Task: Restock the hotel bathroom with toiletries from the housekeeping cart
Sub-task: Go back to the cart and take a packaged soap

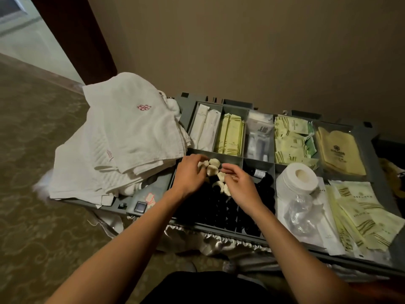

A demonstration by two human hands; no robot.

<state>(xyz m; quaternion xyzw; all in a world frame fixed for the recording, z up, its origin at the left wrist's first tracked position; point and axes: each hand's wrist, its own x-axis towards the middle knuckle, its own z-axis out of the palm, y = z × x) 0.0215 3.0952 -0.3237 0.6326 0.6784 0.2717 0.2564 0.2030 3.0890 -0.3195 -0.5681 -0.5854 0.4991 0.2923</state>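
Observation:
The grey housekeeping cart tray (pixel 370 137) has several compartments. Both hands reach into the front-left compartment, which is full of small dark bottles with cream caps (pixel 213 170). My left hand (pixel 189 174) grips a cluster of these bottles from the left, its fingers curled round the caps. My right hand (pixel 241 186) pinches one capped bottle at the right side of the cluster. More dark bottles (pixel 228 213) lie under and in front of the hands.
Folded white towels (pixel 122 139) are stacked on the cart's left end. Other compartments hold white sachets (pixel 203 128), pale green packets (pixel 231 137), clear-wrapped kits (pixel 258 137), a toilet roll (pixel 298 176) and yellow bags (pixel 341 150). A beige wall stands behind; patterned carpet lies to the left.

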